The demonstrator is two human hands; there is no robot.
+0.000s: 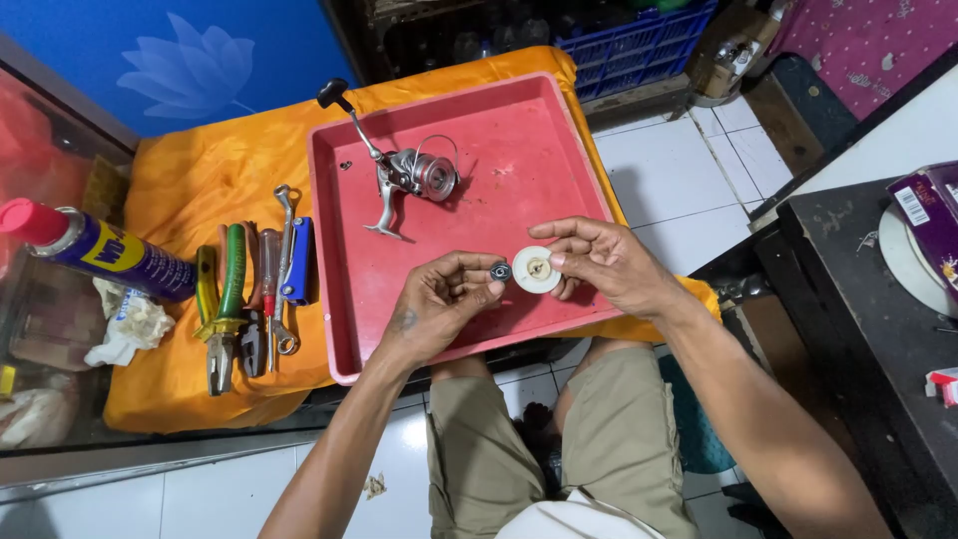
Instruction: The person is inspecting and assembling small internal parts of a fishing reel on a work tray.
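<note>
My left hand [439, 304] pinches a small dark round part [501, 270] between thumb and fingertips. My right hand [604, 262] holds a white round disc [534, 269] with a brass centre, right beside the dark part. Both hands hover over the near edge of a red tray [519, 120]. A silver fishing reel [407, 178] with a black-knobbed handle lies in the tray's far half, apart from my hands.
The tray rests on an orange cloth [190, 180]. Left of it lie pliers [228, 309], a screwdriver and a wrench [287, 255]. A blue spray can with a red cap [95, 250] and a crumpled rag [130, 327] sit further left. A black table [868, 329] stands at right.
</note>
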